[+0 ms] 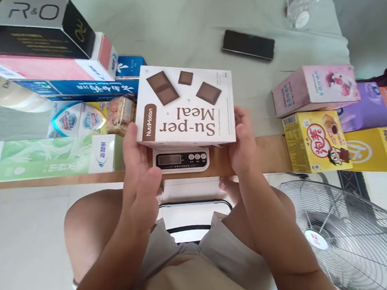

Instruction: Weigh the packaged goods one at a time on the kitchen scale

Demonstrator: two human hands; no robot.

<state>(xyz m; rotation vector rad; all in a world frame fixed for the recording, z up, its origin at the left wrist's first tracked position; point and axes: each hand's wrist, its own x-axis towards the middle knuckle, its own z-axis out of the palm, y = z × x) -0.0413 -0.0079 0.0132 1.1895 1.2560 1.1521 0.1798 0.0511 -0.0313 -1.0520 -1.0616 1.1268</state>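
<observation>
A white "Su-per Meal" box with chocolate pieces printed on it lies upside down to my view, between my two hands. My left hand presses its fingers along the box's left edge, the thumb standing away from it. On the opposite side my right hand grips the right edge, its fingertips partly hidden behind the box. Below the box, the front panel of a digital kitchen scale shows, its display dark. The box covers the rest of the scale; whether it rests on the scale, I cannot tell.
Stacked cartons, with a black and silver R&O box on top, and a green carton stand left. Pink and yellow boxes stand right. A phone and plastic bottle lie farther back. A fan is lower right.
</observation>
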